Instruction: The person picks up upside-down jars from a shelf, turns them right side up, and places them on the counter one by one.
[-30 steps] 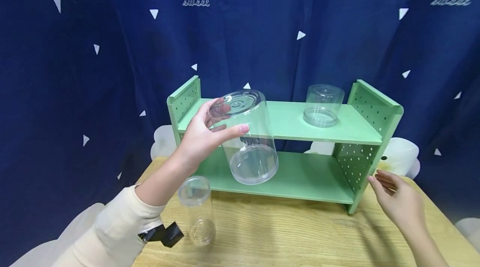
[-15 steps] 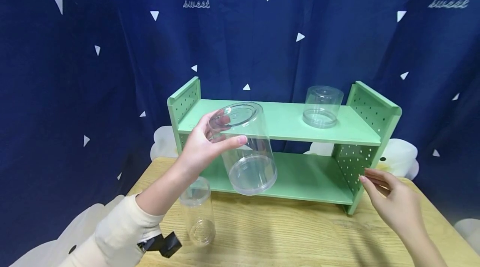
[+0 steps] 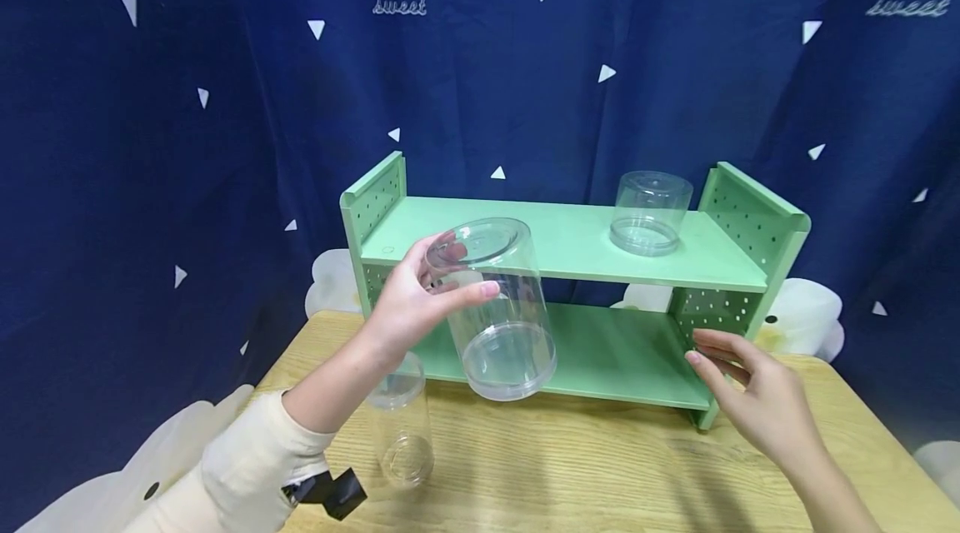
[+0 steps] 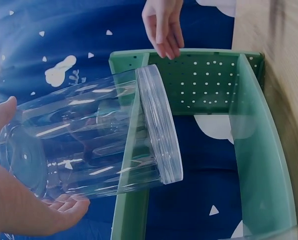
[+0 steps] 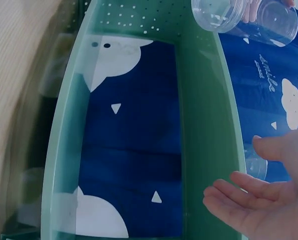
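My left hand (image 3: 412, 296) grips a large clear plastic jar (image 3: 501, 308) near its base, which points up. The jar is tilted, with its wide lid (image 4: 161, 125) at the lower end, and hangs in front of the green two-tier shelf (image 3: 480, 219). My right hand (image 3: 757, 400) hovers by the shelf's right end panel, fingers loosely bent and holding nothing. In the right wrist view, that palm (image 5: 263, 210) faces the shelf boards. A shorter clear jar (image 3: 651, 216) stands on the upper board at the right. The lower board is partly hidden behind the held jar.
A narrow clear jar (image 3: 407, 441) stands on the wooden table (image 3: 570, 466), left of centre, below my left forearm. Perforated end panels (image 3: 375, 208) rise at both sides of the shelf. Behind it hangs a dark blue curtain (image 3: 525, 83) with white shapes.
My left hand has lowered the large jar a little. My right hand has moved left, from beside the shelf's right end to in front of it. The other jars stay put.
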Tool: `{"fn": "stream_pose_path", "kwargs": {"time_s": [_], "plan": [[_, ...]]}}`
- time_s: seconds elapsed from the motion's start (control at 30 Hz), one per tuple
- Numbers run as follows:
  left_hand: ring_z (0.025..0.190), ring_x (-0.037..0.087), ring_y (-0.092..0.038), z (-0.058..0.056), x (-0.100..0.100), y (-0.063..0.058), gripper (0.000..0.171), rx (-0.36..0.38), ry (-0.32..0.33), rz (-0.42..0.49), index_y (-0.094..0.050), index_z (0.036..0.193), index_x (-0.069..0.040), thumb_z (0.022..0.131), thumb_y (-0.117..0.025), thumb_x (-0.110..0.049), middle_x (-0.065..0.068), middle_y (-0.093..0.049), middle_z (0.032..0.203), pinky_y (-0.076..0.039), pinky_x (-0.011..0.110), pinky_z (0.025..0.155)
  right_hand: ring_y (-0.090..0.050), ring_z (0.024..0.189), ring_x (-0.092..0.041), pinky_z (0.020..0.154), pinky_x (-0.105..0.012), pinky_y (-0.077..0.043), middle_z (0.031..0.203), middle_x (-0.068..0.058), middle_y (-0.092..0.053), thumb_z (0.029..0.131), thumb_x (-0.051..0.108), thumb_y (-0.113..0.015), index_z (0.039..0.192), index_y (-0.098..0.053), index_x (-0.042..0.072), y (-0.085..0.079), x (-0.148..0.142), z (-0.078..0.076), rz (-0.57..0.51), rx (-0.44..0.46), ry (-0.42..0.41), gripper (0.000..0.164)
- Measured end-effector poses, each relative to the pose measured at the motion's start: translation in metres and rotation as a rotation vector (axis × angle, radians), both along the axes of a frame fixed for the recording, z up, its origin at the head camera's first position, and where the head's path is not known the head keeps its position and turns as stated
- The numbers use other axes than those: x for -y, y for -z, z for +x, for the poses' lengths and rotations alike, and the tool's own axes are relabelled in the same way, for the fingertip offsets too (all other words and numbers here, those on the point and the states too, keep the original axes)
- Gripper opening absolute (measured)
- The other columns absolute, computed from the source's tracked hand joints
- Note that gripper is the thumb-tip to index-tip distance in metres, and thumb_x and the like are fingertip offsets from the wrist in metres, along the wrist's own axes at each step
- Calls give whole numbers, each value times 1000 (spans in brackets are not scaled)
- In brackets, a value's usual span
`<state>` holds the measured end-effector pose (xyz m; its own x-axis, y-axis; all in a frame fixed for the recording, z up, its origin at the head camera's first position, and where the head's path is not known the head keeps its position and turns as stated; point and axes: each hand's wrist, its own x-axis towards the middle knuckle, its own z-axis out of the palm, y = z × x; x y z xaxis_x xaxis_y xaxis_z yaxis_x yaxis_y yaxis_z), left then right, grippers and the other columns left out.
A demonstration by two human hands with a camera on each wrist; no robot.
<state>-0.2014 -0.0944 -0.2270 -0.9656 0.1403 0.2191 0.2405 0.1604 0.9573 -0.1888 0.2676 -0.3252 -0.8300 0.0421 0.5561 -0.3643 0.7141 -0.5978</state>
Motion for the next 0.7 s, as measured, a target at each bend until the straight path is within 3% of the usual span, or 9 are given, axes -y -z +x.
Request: {"fn": "stream_pose_path", "kwargs": {"time_s": [0.13, 0.27, 0.37, 0.7], "plan": [[130, 26, -50, 0, -1, 2, 83, 6, -6, -10, -35, 145, -19, 75, -79, -22, 0, -51, 140, -43, 43, 109, -49, 89, 29, 73, 4, -44, 97, 44, -49, 88, 16, -70, 116, -65, 4, -3, 7, 1, 6, 2, -27, 31], [130, 25, -49, -1, -2, 3, 83, 20, -3, -10, -34, 146, -19, 76, -79, -22, -1, -51, 139, -43, 43, 109, -50, 92, 27, 75, 4, -44, 109, 9, -70, 89, 17, -68, 119, -63, 5, -6, 13, 3, 18, 26, -50, 33], [130, 26, -50, -1, -4, 4, 82, 27, 5, -3, -35, 145, -20, 76, -78, -21, 0, -50, 139, -44, 42, 109, -49, 94, 28, 75, 4, -44, 117, -18, -67, 90, 16, -68, 121, -62, 5, -7, 18, 6, 24, 36, -69, 34], [128, 27, -50, -3, -9, 9, 81, 11, 26, 17, -36, 144, -19, 76, -78, -19, 3, -50, 138, -44, 42, 109, -49, 101, 25, 84, 2, -44, 120, -16, -66, 87, 12, -70, 122, -61, 7, -10, 39, 15, 16, -3, -169, 37]]}}
